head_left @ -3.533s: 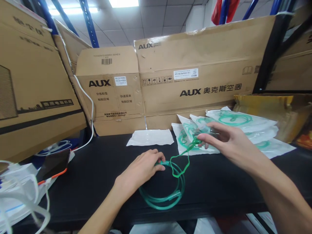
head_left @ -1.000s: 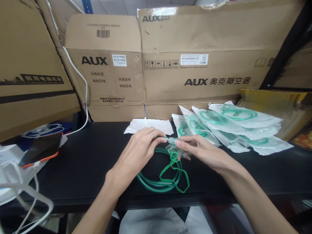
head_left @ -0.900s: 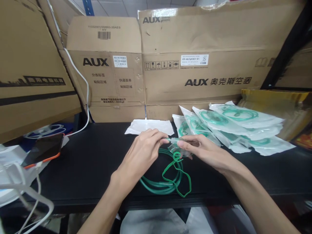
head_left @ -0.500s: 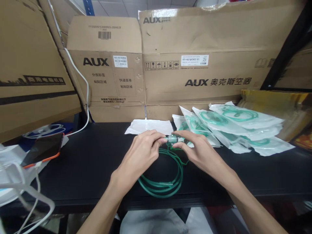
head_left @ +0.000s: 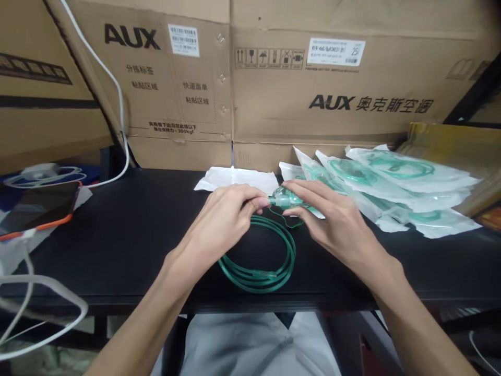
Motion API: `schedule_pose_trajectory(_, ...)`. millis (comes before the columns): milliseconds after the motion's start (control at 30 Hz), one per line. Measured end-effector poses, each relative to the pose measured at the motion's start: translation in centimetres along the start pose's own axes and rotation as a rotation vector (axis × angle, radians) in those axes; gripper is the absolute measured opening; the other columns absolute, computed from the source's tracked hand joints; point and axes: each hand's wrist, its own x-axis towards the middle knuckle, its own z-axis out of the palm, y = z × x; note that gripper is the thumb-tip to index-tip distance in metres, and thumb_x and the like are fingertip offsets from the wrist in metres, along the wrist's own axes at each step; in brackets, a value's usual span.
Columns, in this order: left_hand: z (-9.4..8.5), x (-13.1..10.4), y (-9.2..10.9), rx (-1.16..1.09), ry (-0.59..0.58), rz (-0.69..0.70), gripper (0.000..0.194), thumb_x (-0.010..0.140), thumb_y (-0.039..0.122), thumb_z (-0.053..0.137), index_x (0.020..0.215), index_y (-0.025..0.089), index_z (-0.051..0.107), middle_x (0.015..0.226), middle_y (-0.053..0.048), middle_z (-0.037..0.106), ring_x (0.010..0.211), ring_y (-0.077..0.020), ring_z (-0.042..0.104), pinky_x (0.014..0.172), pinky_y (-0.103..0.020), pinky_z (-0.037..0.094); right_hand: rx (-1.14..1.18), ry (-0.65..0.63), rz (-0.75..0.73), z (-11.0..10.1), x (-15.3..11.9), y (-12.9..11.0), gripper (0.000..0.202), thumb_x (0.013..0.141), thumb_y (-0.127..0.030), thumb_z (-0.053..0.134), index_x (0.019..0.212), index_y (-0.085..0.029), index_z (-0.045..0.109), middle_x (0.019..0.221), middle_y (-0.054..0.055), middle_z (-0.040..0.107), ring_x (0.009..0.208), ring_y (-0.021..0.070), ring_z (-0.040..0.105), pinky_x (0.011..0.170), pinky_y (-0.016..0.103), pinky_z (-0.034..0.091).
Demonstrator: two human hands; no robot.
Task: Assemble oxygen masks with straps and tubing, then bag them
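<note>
— While the cardboard boxes (head_left: 344, 83) wall off the whole back, what is the work surface like?

— A black table (head_left: 129, 235) runs the width of the view, its front edge close to the person's lap. The boxes stand right along its far edge, so it is shut in behind.

— What takes up the sides?

— To the right, a pile of sealed bags (head_left: 395, 183) with green tubing inside, overlapping one another and reaching almost to the boxes. An empty white bag (head_left: 237, 179) lies flat at the back, near the middle. On the left a phone (head_left: 37, 206) with an orange rim sits at the table's end, with white cables (head_left: 39, 308) looping below it.

— And the open part?

— The left half of the table, between the phone and the hands, is bare black top.

— The hands?

— Left hand (head_left: 227, 222) pinches the end of the green tubing coil (head_left: 258, 261), which lies on the table near the front edge. Right hand (head_left: 332, 219) grips the clear mask piece (head_left: 282, 197) just above the table, fingertips nearly meeting the left ones.
</note>
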Motion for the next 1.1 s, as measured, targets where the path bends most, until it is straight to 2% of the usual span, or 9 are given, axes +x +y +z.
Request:
schedule_pose_trajectory(167, 0.3, 0.2, 0.6, 0.063, 0.113, 0.074, 0.022, 0.098, 0.015, 0.058, 0.093, 0.024, 0.077, 0.098, 0.004, 0.078, 0.092, -0.0177, 0.07, 0.086, -0.027, 0.047, 0.033, 0.037, 0.091, -0.5, 0.2, -0.7, 0.03, 0.099, -0.021, 0.064, 0.129, -0.021, 0.067, 0.122, 0.009, 0.075, 0.11, 0.0267, 0.071, 0.098, 0.04, 0.053)
schedule_pose_trajectory(400, 0.1, 0.1, 0.9, 0.128, 0.141, 0.118, 0.022, 0.098, 0.012, 0.059, 0.096, 0.021, 0.078, 0.096, 0.0, 0.076, 0.091, -0.0184, 0.067, 0.082, -0.03, 0.045, 0.214, -0.032, 0.343, -0.3, 0.7, -1.4, 0.019, 0.094, -0.026, 0.069, 0.11, -0.018, 0.076, 0.103, 0.004, 0.081, 0.088, 0.0217, 0.072, 0.08, 0.03, 0.052)
schedule_pose_trajectory(500, 0.2, 0.1, 0.7, 0.145, 0.142, 0.141, 0.02, 0.099, 0.013, 0.059, 0.098, 0.02, 0.077, 0.093, -0.001, 0.075, 0.091, -0.0186, 0.065, 0.081, -0.03, 0.045, 0.352, -0.121, 0.466, -0.3, 1.0, -1.3, 0.02, 0.096, -0.037, 0.066, 0.096, -0.019, 0.075, 0.088, 0.001, 0.077, 0.078, 0.0184, 0.067, 0.068, 0.026, 0.047)
schedule_pose_trajectory(633, 0.7, 0.0, 0.2, 0.191, 0.116, 0.181, 0.02, 0.1, 0.013, 0.056, 0.101, 0.018, 0.076, 0.095, -0.002, 0.074, 0.093, -0.0192, 0.064, 0.083, -0.031, 0.044, 0.535, -0.225, 0.547, -0.2, 1.0, -0.8, 0.035, 0.098, -0.049, 0.06, 0.084, -0.019, 0.069, 0.075, -0.001, 0.066, 0.075, 0.0178, 0.061, 0.064, 0.026, 0.043)
schedule_pose_trajectory(800, 0.1, 0.0, -0.8, 0.161, -0.054, 0.114, 0.02, 0.104, 0.021, 0.054, 0.102, 0.022, 0.074, 0.101, 0.0, 0.074, 0.099, -0.0184, 0.065, 0.09, -0.031, 0.045, 0.426, -0.286, 0.561, 0.5, 0.7, -0.4, 0.037, 0.094, -0.052, 0.064, 0.108, -0.019, 0.074, 0.094, 0.004, 0.075, 0.075, 0.0207, 0.065, 0.069, 0.032, 0.048)
schedule_pose_trajectory(900, -0.9, -0.4, -2.0, 0.129, -0.142, 0.047, 0.024, 0.104, 0.039, 0.056, 0.114, 0.027, 0.073, 0.12, -0.001, 0.073, 0.114, -0.021, 0.064, 0.101, -0.032, 0.044, 0.383, -0.22, 0.417, 1.2, 0.5, 0.0, 0.033, 0.093, -0.044, 0.069, 0.116, -0.022, 0.073, 0.114, 0.007, 0.075, 0.099, 0.0259, 0.069, 0.091, 0.037, 0.051)
schedule_pose_trajectory(967, -1.3, -1.0, -3.1, 0.156, -0.168, -0.024, 0.036, 0.101, 0.049, 0.058, 0.129, 0.03, 0.069, 0.137, -0.003, 0.067, 0.129, -0.0253, 0.058, 0.111, -0.036, 0.04, 0.382, -0.217, 0.352, 1.6, 0.2, 0.5, 0.034, 0.092, -0.044, 0.07, 0.121, -0.025, 0.072, 0.125, 0.008, 0.072, 0.116, 0.0283, 0.065, 0.102, 0.04, 0.048)
schedule_pose_trajectory(1033, -1.4, -1.6, -4.2, 0.182, -0.227, -0.114, 0.045, 0.099, 0.053, 0.058, 0.139, 0.032, 0.064, 0.145, -0.003, 0.061, 0.139, -0.0281, 0.051, 0.116, -0.04, 0.036, 0.32, -0.227, 0.353, 1.8, -0.1, 0.9, 0.042, 0.091, -0.045, 0.071, 0.129, -0.028, 0.068, 0.136, 0.008, 0.067, 0.128, 0.0309, 0.06, 0.108, 0.044, 0.045)
schedule_pose_trajectory(1100, -1.3, -2.0, -5.0, 0.187, -0.301, -0.198, 0.049, 0.1, 0.054, 0.056, 0.144, 0.032, 0.06, 0.15, -0.003, 0.058, 0.144, -0.0291, 0.046, 0.119, -0.042, 0.032, 0.224, -0.175, 0.381, 1.3, -0.8, 0.8, 0.047, 0.092, -0.044, 0.07, 0.137, -0.029, 0.064, 0.146, 0.009, 0.06, 0.137, 0.0327, 0.052, 0.113, 0.049, 0.041)
